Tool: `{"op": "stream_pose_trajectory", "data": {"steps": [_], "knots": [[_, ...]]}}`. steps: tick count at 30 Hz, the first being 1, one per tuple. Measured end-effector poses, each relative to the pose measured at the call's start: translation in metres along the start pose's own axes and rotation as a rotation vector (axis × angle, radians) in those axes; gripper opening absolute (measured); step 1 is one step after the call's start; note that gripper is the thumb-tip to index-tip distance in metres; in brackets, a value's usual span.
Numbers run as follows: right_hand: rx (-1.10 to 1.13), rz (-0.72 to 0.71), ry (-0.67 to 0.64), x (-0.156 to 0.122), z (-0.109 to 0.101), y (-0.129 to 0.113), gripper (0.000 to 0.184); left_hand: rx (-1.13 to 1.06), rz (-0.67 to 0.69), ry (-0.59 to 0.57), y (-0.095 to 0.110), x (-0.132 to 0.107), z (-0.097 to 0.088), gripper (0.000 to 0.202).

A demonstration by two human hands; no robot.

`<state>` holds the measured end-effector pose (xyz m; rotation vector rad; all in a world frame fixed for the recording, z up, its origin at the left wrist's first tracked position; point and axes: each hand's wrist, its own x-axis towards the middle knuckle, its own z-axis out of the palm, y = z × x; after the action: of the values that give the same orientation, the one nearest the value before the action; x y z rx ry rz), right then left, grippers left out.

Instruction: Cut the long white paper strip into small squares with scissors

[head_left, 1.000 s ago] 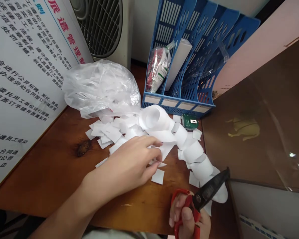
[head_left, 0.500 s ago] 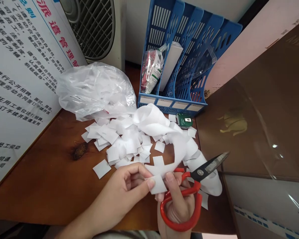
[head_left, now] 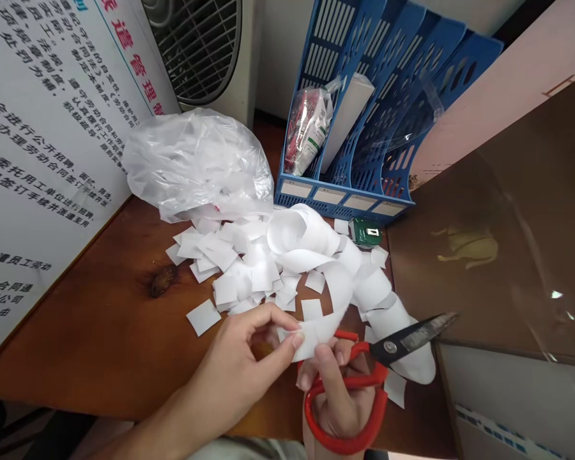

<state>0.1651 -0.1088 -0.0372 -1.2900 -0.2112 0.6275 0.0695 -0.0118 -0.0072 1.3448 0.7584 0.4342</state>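
Note:
My left hand (head_left: 242,367) pinches a small white square (head_left: 305,343) between thumb and forefinger. The square lies over the end of a long white strip (head_left: 340,287), which looks like thin cloth or paper. My right hand (head_left: 338,393) has its thumb at the edge of these layers. Red-handled scissors (head_left: 402,344) hang on that same hand, with the blades together and pointing away to the upper right. The strip curls back over a pile of cut white squares (head_left: 244,271). One loose square (head_left: 311,310) lies just beyond my fingertips.
A clear plastic bag (head_left: 199,163) of white pieces sits behind the pile. Beside it stands a blue file rack (head_left: 345,195) holding a wrapped packet (head_left: 309,131). A green tape measure (head_left: 365,232) lies before the rack. A printed board (head_left: 52,160) borders the wooden table (head_left: 100,332) on the left.
The square in my left hand has moved up onto the strip's end, where before it hung lower, apart from it. The view has shifted slightly left.

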Motion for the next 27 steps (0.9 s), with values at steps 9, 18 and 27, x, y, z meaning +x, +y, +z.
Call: {"op": "stream_pose_trajectory", "data": {"steps": [9,18,27], "knots": [[0.014,-0.066,-0.114,0.005,-0.002,-0.001,0.040,-0.380,-0.163,-0.161,0.001,0.002,0.003,0.010],[-0.006,0.015,0.121,-0.003,0.015,-0.011,0.048,-0.343,-0.159,-0.187,0.002,0.004,-0.003,0.013],[-0.021,-0.009,0.138,-0.003,0.023,-0.015,0.045,-0.301,-0.194,-0.216,0.000,0.005,-0.008,0.019]]}}
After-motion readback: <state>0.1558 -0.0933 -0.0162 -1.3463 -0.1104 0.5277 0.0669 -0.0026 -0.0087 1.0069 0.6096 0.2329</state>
